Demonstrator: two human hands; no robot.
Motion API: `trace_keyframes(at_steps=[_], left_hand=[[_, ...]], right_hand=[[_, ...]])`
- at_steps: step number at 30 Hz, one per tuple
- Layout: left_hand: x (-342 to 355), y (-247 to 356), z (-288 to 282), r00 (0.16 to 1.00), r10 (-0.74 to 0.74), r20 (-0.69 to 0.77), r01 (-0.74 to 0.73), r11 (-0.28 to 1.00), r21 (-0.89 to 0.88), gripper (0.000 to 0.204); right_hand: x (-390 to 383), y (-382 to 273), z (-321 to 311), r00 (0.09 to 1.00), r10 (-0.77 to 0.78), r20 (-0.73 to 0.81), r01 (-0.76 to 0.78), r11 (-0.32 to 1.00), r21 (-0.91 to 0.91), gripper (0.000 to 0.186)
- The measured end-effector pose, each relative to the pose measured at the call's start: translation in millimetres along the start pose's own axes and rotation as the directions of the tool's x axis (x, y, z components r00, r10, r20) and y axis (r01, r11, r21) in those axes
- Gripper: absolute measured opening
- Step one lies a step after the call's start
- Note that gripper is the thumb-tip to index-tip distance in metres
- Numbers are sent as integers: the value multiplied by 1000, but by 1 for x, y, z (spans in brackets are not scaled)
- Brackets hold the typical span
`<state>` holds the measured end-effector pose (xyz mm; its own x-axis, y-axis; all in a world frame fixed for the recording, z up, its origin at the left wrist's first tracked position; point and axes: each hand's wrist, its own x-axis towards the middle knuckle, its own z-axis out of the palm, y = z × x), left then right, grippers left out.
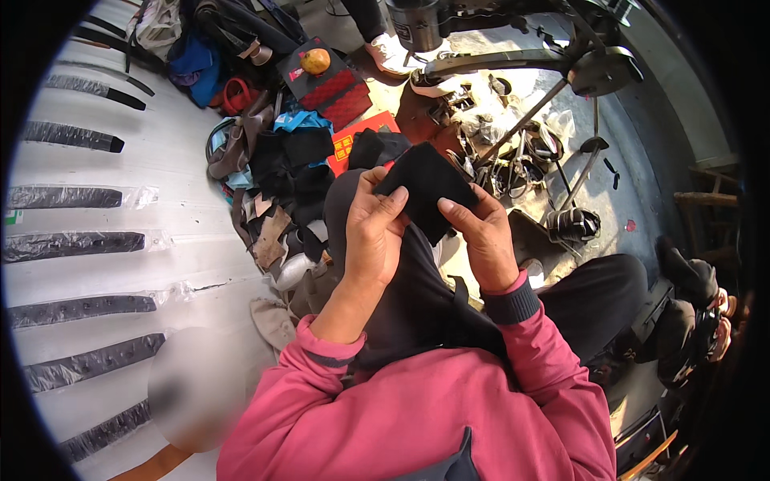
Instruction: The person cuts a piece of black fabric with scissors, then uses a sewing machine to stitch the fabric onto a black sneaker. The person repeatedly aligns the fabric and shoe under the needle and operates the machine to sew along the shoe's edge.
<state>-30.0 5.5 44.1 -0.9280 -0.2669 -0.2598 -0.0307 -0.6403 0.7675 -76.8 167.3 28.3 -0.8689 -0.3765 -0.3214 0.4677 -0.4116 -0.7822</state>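
A flat, roughly square piece of black material [427,188], perhaps cloth or leather, is held up over my lap between both hands. My left hand [375,232] pinches its left edge, thumb on top and fingers underneath. At its right edge my right hand [486,236] grips it the same way, thumb pressed on the near face. A small bit of red shows by my left fingertips. Just beyond the piece, more black material [377,148] lies beside a red printed sheet [346,151].
Black wrapped strips [76,242] line the white surface at left. A pile of dark scraps [297,160] lies ahead-left, near an orange-yellow fruit [315,61] on a dark box. A metal stand [529,120] rises over straps and buckles [521,164]. Another person's shoe [391,54] is at the far side.
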Motion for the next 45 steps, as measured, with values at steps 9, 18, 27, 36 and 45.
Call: trace_keyframes(at_steps=[9, 18, 27, 36, 45], left_hand=[[-28, -31, -3, 773, -376, 512, -3, 803, 596, 69], [-44, -106, 33, 900, -343, 271, 235, 902, 361, 10], [-30, -134, 39, 887, -406, 220, 330, 891, 312, 22], [-27, -129, 27, 948, -200, 249, 41, 848, 528, 20], [-34, -81, 1, 732, 476, 487, -672, 388, 631, 34]], right_hand=[[-88, -37, -82, 959, 248, 137, -131, 816, -563, 22], [-114, 2, -123, 996, 86, 13, -86, 996, -4, 37], [-93, 11, -148, 967, 182, -178, -168, 981, 92, 22], [-75, 4, -136, 996, -23, -82, 2, 967, -256, 17], [-58, 13, -94, 820, -519, 243, 563, 651, -509, 12]])
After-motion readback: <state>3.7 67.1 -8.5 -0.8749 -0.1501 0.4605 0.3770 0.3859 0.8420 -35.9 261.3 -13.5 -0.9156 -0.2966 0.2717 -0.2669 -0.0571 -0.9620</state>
